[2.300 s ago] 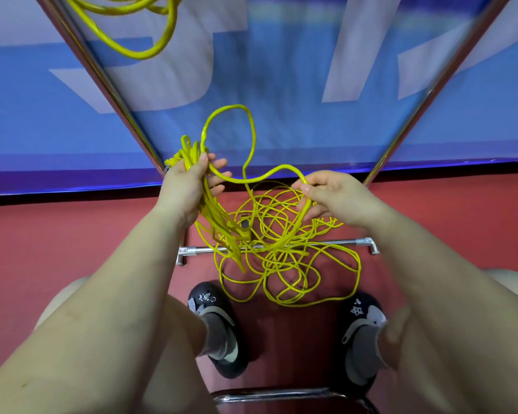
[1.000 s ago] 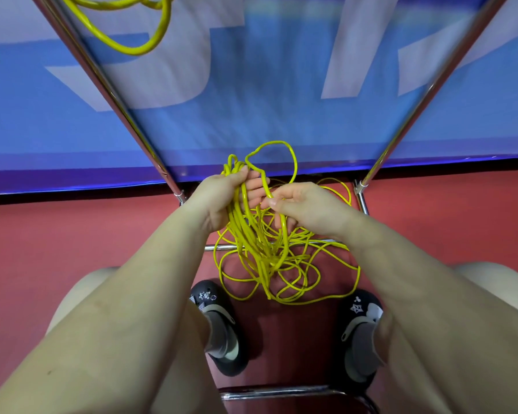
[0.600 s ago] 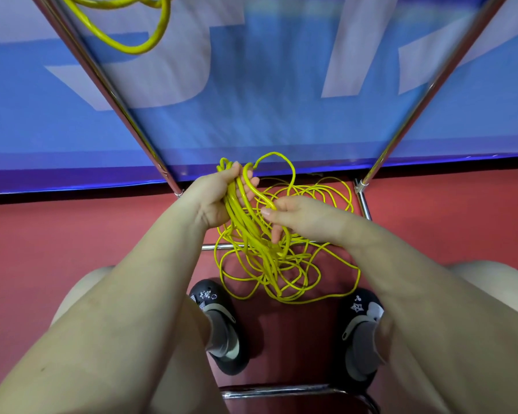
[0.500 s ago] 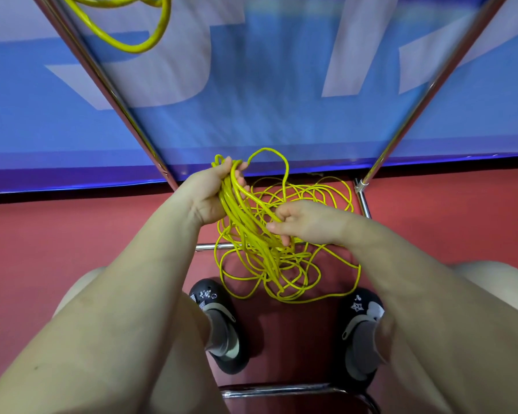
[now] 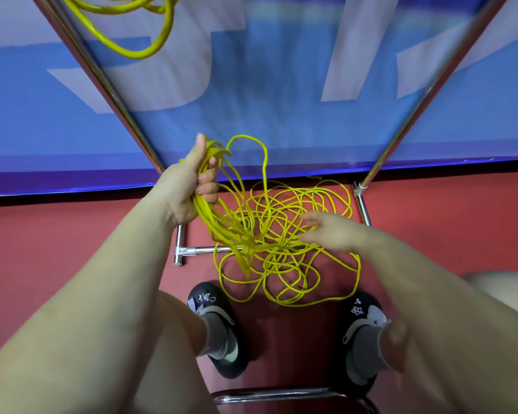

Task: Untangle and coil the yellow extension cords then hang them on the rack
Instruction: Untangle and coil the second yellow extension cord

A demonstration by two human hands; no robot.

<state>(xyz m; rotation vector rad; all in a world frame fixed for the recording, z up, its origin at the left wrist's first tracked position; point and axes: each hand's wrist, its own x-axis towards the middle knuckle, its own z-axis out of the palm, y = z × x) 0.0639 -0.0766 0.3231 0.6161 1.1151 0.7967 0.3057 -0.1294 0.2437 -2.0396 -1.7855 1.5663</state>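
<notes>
A thin yellow extension cord point(image 5: 284, 249) lies in a tangled heap on the red floor between my feet. My left hand point(image 5: 186, 189) is raised and grips a bundle of gathered cord loops point(image 5: 219, 216), whose strands hang down into the heap. One loop stands up just right of that hand. My right hand point(image 5: 326, 231) is low over the heap, blurred, fingers reaching into the strands; whether it holds one I cannot tell. Another coiled yellow cord point(image 5: 138, 28) hangs at the top left on the rack.
The chrome rack's slanted posts point(image 5: 102, 76) run down to a low crossbar point(image 5: 204, 250) under the tangle. A blue and white banner fills the back. My two black shoes point(image 5: 219, 321) stand on the red floor, and a chrome bar point(image 5: 281, 394) lies near the bottom edge.
My left hand has lifted the bundle up and to the left. My right hand has moved away from the bundle, down and right into the heap on the floor.
</notes>
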